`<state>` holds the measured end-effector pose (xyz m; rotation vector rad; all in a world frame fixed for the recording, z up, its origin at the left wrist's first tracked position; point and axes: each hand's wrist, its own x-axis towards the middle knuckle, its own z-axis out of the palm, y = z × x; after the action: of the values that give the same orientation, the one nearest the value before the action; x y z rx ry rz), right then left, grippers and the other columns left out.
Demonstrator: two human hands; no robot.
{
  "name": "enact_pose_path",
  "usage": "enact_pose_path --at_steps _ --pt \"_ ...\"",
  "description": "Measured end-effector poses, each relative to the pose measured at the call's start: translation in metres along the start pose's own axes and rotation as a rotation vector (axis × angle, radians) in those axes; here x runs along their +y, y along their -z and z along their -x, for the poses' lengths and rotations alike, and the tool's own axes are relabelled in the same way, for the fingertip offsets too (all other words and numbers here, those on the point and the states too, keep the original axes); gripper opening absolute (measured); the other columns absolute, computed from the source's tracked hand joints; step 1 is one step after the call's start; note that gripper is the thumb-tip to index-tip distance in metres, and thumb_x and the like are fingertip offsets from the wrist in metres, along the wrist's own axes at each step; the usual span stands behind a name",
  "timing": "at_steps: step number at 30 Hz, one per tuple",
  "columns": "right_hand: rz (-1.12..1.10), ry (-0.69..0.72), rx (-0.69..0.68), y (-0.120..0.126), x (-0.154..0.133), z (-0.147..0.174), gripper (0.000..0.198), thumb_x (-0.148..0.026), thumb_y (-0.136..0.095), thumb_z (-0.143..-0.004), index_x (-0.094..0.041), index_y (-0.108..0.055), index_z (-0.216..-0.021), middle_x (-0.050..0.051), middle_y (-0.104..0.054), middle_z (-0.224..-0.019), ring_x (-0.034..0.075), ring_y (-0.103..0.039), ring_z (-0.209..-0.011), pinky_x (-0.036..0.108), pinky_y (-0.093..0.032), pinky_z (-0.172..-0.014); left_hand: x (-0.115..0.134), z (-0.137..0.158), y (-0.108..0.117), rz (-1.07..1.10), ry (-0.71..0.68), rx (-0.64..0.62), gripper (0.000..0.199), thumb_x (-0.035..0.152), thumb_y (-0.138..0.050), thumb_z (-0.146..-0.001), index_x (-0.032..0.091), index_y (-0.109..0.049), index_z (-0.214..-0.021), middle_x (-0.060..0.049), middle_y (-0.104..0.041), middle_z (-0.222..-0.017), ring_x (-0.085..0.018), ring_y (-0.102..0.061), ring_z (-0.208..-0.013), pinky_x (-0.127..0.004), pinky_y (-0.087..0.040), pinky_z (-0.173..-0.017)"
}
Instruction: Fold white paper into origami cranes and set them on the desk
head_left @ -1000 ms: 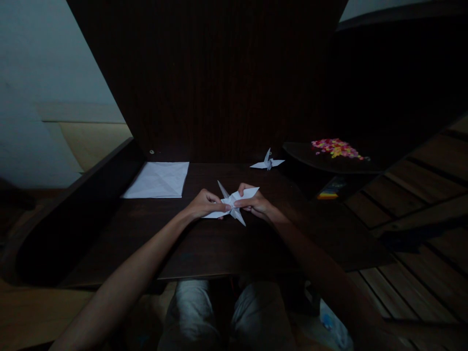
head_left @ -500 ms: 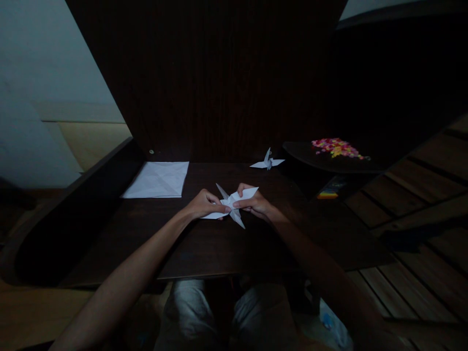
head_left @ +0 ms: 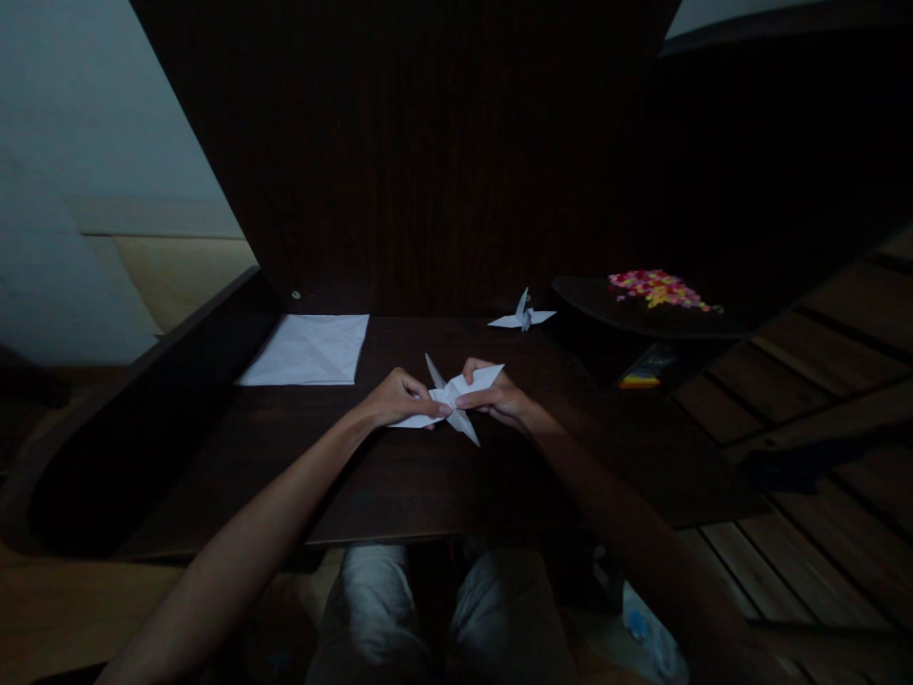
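Observation:
Between my hands is a white paper crane [head_left: 465, 424], with its two wings stretched left and right and two narrow points sticking out up-left and down-right. My left hand [head_left: 399, 398] pinches the left wing close to the body, thumb on top. The right wing is pinched by my right hand [head_left: 495, 395], its thumb also near the middle. Both thumbs almost meet over the body. Fingers below the paper are partly hidden.
A second paper crane [head_left: 524, 319] rests at the back of the dark desk [head_left: 442, 495]. White paper sheets [head_left: 310, 352] lie at the back left. Small pink, red and yellow pieces [head_left: 660, 288] are heaped on a curved shelf [head_left: 599, 309] at right.
The crane's upper narrow point has tilted slightly more upright. Both hands keep their pinch in nearly the same place. My legs have shifted slightly below the desk.

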<state>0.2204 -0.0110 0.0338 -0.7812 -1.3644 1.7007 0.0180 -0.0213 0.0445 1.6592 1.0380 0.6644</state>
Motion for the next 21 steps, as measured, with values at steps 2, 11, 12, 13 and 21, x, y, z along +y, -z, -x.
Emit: enact_pose_path --at_steps 2,11,12,13,21 --pt "-0.002 -0.004 0.001 -0.0004 -0.0003 -0.0003 0.043 -0.017 -0.083 -0.046 -0.018 -0.044 -0.066 -0.009 -0.049 -0.051 0.004 -0.038 -0.039 0.015 -0.018 -0.034 -0.0004 -0.0001 0.0001 -0.002 -0.005 0.002 0.030 0.041 -0.076 -0.058 0.012 -0.070 -0.053 -0.003 -0.061 -0.048 -0.007 -0.043 -0.044 -0.021 -0.028 -0.044" --pt "0.003 -0.003 0.009 -0.0011 0.0001 -0.0012 0.043 -0.018 -0.082 -0.046 -0.018 -0.044 -0.067 -0.009 -0.049 -0.051 0.002 -0.036 -0.039 0.014 -0.019 -0.034 -0.0010 -0.0011 0.0000 -0.011 -0.010 0.011 0.027 0.038 -0.075 -0.060 0.012 -0.070 -0.052 -0.002 -0.060 -0.047 -0.007 -0.042 -0.044 -0.021 -0.027 -0.044" --pt "-0.002 -0.005 0.014 -0.0013 0.0000 -0.0011 0.043 -0.018 -0.082 -0.046 -0.018 -0.044 -0.067 -0.009 -0.050 -0.052 0.002 -0.036 -0.039 0.014 -0.019 -0.034 -0.0005 -0.0009 0.0000 -0.009 -0.008 0.013 0.027 0.037 -0.075 -0.060 0.012 -0.070 -0.051 -0.002 -0.060 -0.047 -0.007 -0.042 -0.044 -0.021 -0.027 -0.044" --pt "-0.007 -0.005 0.017 -0.0017 -0.0002 -0.0010 0.043 -0.017 -0.082 -0.046 -0.018 -0.044 -0.066 -0.009 -0.050 -0.052 0.003 -0.037 -0.039 0.014 -0.019 -0.034 -0.0001 -0.0008 0.0000 -0.008 -0.007 0.016 0.026 0.037 -0.075 -0.060 0.012 -0.069 -0.051 -0.002 -0.060 -0.047 -0.007 -0.042 -0.044 -0.020 -0.027 -0.044" --pt "-0.024 0.022 0.016 -0.0029 -0.0026 0.0008 0.042 -0.017 -0.081 -0.048 -0.018 -0.043 -0.065 -0.009 -0.050 -0.050 0.002 -0.037 -0.038 0.014 -0.018 -0.034 -0.0038 -0.0009 -0.0013 0.051 -0.004 0.033 0.036 0.045 -0.071 -0.066 0.011 -0.069 -0.054 -0.004 -0.062 -0.050 -0.007 -0.044 -0.043 -0.020 -0.028 -0.043"
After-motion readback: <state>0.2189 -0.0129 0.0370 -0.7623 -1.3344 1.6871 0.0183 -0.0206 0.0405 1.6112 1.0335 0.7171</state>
